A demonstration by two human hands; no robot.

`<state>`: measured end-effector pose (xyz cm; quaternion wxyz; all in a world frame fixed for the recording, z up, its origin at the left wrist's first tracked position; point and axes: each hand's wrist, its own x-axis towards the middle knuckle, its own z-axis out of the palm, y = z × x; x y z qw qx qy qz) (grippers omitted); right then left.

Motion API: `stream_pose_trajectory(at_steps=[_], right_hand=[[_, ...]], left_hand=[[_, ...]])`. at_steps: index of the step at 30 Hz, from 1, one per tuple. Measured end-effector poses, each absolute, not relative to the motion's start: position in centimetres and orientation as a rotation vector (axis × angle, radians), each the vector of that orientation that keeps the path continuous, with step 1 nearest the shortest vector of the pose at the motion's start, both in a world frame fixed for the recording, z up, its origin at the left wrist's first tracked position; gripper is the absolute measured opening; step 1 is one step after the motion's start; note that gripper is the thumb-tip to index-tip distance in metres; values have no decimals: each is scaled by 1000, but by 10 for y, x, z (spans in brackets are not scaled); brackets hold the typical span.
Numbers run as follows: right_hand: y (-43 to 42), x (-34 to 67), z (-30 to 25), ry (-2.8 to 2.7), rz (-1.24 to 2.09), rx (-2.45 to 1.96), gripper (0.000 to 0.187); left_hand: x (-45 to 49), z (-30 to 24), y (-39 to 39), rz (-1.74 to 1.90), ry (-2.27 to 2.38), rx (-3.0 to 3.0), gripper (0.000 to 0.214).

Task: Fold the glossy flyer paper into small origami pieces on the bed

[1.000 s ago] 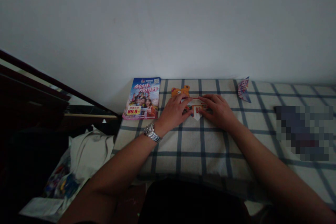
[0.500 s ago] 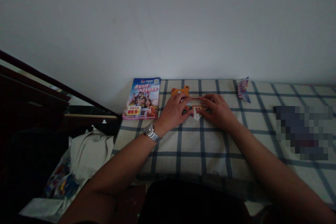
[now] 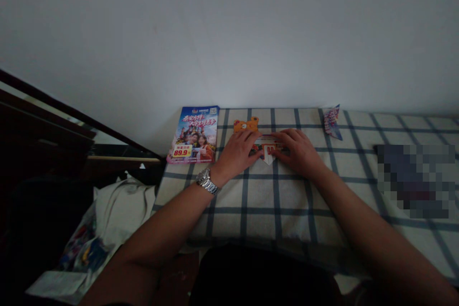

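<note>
A small folded paper [image 3: 268, 149] with printed colours and a white pointed lower tip lies on the checked cloth [image 3: 229, 210]. My left hand [image 3: 239, 150] grips its left side, with thumb and fingers bent over the edge. On the other side my right hand [image 3: 298, 150] holds the paper the same way, its thumb near the pointed tip. Both hands cover the paper's ends. Just behind the left fingers an orange bear-shaped piece [image 3: 246, 125] shows, its lower part hidden. A metal-band watch [image 3: 208, 181] is on my left wrist.
A stack of printed flyers [image 3: 195, 135] lies left of my hands. A folded colourful paper piece [image 3: 332, 122] stands at the back right. A pixelated dark object [image 3: 412, 179] lies far right. The wall [image 3: 251, 38] borders the cloth; a white bag [image 3: 124, 205] sits lower left.
My fingers have shifted slightly along the paper's top edge, which looks folded a little lower. The flyers and other pieces stay where they were.
</note>
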<state>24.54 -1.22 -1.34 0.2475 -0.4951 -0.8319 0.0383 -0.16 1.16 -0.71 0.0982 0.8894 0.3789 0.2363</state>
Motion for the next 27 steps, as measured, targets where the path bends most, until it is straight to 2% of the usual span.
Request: stream_pose_trajectory(at_steps=[3,8,16,27], right_hand=[[-13,245,-14,-2266,81,-1346,50],[-12,247,-16,-2272,71,-1321,53],[-10,249,-17,-2286,91,-1321,36],[-11,247,-16,-2285,96,-1323,38]], left_hand=[[-1,-7,11,701,1121,2634,49],[-1,-6,10,678,1106,2656,40],[-1,-6,12,673,995,2688,34],[-2,-9,14,681,926,2710,20]])
